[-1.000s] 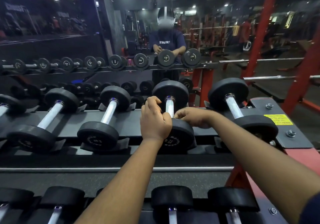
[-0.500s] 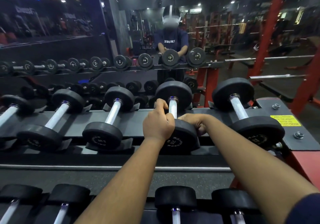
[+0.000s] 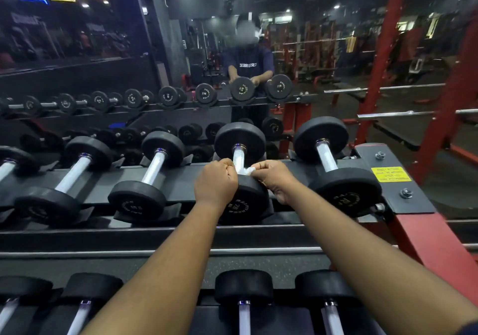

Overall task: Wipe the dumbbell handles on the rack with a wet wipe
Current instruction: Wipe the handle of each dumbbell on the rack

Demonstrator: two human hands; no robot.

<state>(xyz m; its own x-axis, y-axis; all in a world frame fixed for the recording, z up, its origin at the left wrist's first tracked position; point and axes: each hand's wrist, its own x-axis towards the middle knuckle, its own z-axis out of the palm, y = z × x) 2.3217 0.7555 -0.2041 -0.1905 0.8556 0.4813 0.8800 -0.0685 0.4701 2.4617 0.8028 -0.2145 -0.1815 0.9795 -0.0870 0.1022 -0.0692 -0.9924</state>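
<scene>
A black dumbbell [image 3: 240,140] with a chrome handle [image 3: 238,157] lies on the upper shelf of the rack [image 3: 181,179], second from the right. A white wet wipe [image 3: 247,171] is wrapped around the near end of that handle. My left hand [image 3: 216,183] grips the wipe's left end with curled fingers, beside the handle. My right hand [image 3: 274,178] pinches the wipe's right end. Both hands sit just above the dumbbell's near black head [image 3: 245,202].
Other dumbbells lie left [image 3: 152,166] and right [image 3: 328,158] on the same shelf, and more on the lower shelf [image 3: 244,286]. A red frame [image 3: 426,236] with a yellow label [image 3: 390,174] ends the rack on the right. A mirror [image 3: 155,50] stands behind.
Both hands have slid toward me along the handle to its near end. The white wipe now shows between them, stretched around the handle.
</scene>
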